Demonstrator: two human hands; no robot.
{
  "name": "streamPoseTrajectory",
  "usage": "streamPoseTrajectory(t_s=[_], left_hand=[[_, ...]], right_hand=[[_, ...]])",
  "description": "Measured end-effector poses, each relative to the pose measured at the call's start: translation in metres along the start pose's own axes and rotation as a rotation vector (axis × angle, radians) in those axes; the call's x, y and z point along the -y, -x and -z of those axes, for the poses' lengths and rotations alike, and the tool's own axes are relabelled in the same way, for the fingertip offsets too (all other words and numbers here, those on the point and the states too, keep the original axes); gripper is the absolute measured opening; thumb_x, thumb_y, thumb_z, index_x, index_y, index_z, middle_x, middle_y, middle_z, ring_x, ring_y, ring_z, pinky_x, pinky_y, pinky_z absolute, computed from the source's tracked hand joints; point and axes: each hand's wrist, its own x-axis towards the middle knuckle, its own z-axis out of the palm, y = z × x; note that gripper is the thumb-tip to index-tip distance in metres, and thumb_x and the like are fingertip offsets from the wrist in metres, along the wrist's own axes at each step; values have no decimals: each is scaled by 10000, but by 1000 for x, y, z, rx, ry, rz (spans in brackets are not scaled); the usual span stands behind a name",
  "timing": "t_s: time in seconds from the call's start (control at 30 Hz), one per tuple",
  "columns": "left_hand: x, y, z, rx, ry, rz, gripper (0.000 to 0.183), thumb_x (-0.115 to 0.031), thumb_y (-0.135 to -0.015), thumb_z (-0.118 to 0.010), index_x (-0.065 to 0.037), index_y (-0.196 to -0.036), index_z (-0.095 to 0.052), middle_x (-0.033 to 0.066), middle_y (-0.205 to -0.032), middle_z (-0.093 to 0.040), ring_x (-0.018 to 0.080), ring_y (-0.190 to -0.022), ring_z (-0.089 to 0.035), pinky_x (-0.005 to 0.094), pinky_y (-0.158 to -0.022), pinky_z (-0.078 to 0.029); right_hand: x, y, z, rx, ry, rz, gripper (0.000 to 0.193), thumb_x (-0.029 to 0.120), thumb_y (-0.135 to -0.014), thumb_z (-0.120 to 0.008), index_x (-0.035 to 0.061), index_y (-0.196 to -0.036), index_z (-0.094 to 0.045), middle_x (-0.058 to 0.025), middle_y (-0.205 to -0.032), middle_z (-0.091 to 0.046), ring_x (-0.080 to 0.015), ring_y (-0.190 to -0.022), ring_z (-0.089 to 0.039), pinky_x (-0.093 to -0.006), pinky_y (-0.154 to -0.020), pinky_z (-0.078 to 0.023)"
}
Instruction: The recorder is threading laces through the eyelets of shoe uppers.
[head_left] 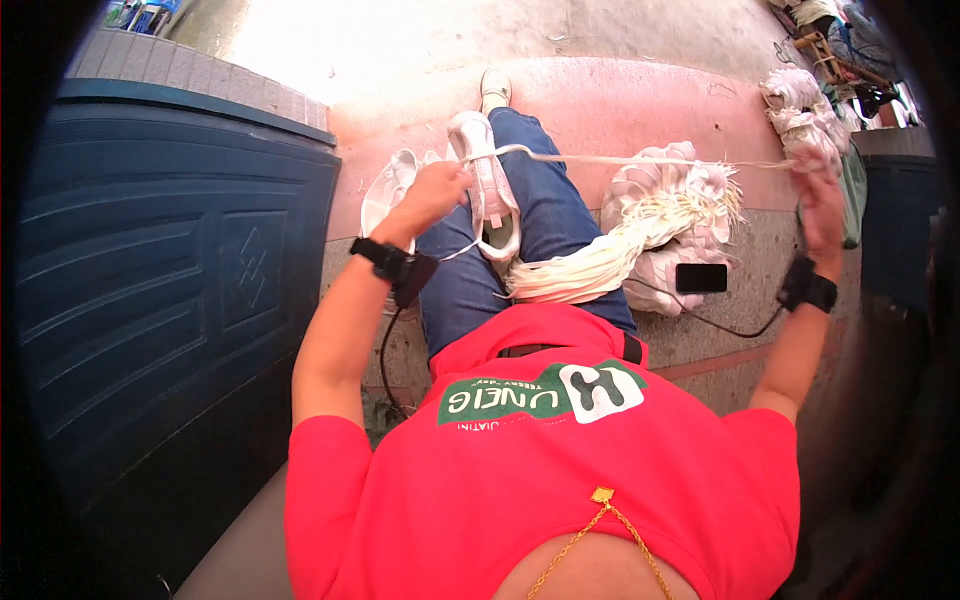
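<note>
the step in hand looks like lacing the white shoe (492, 190), which lies across the person's thighs, toe pointing away. a pale lace (640, 160) runs from it to the right hand (822, 205); the next move probably calls for a steady shoe and even tension. the right arm reaches far out to the side, the blurred fingers apparently closed on the lace. the left hand (440, 190), elbow bent, curls beside the shoe; whether it pinches anything, i cannot tell.

White shoe (488, 182) on thighs (545, 195), toe forward — pale lace (600, 159), stretched rightward
</note>
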Motion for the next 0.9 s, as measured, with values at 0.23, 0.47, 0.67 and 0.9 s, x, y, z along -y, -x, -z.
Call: streamPoseTrajectory(t_s=[0.23,0.47,0.67,0.9], left_hand=[[8,-37,-48,-87,-205,130,229,-150,-784,-482,49,-758,-593,191,-662,-598,280,-541,-586,376,-503,-455],[-5,-46,-59,-189,-380,210,202,-127,-726,-536,34,-834,-594,222,-739,-601,343,-738,-606,406,-664,-476],[22,-47,-80,-440,409,103,107,-22,-715,-575,25,-810,-590,65,-639,-594,130,-452,-531,252,-398,-420],[12,-30,-73,-403,511,112,160,-21,-729,-582,12,-885,-564,63,-747,-604,103,-607,-551,238,-483,-456]], right_hand=[[-118,3,-161,355,613,118,197,190,-811,-563,5,-795,-626,-65,-730,-594,-162,-681,-546,-286,-622,-428],[-143,15,-276,541,484,58,212,222,-794,-530,30,-831,-613,-196,-744,-577,-340,-707,-572,-386,-645,-448],[-156,-1,-318,720,643,-4,210,218,-769,-525,37,-825,-616,-188,-767,-587,-343,-755,-575,-402,-656,-452],[-158,-8,-344,638,953,131,207,222,-777,-487,66,-792,-623,-168,-757,-602,-339,-714,-581,-429,-639,-446]])
